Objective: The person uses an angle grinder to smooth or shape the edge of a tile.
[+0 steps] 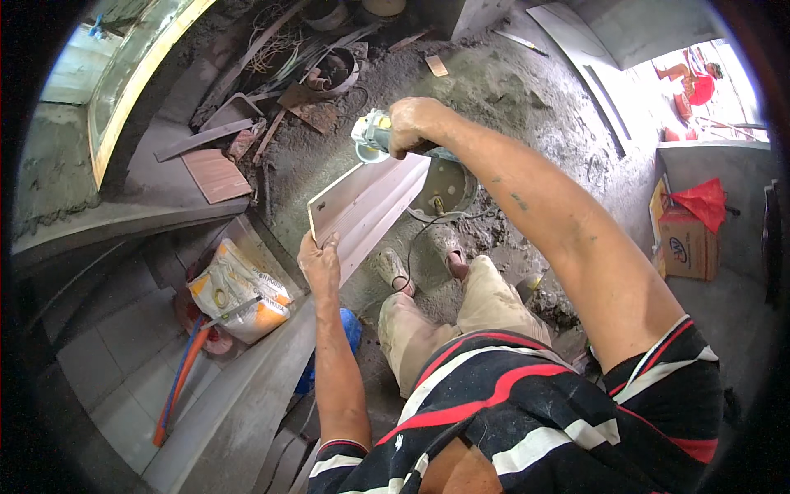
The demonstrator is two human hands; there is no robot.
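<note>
The left hand point(319, 262) grips the near end of a long pale tile point(369, 200). The right hand point(411, 125) is closed around a small grinder point(372, 137), maybe touching the tile's far end.

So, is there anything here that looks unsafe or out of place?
Yes. The right hand holds an angle grinder at the top of a pale tile, which only the bare left hand steadies from below, with no support. The grinder's cord hangs loose near the feet, and scrap litters the floor.
</note>
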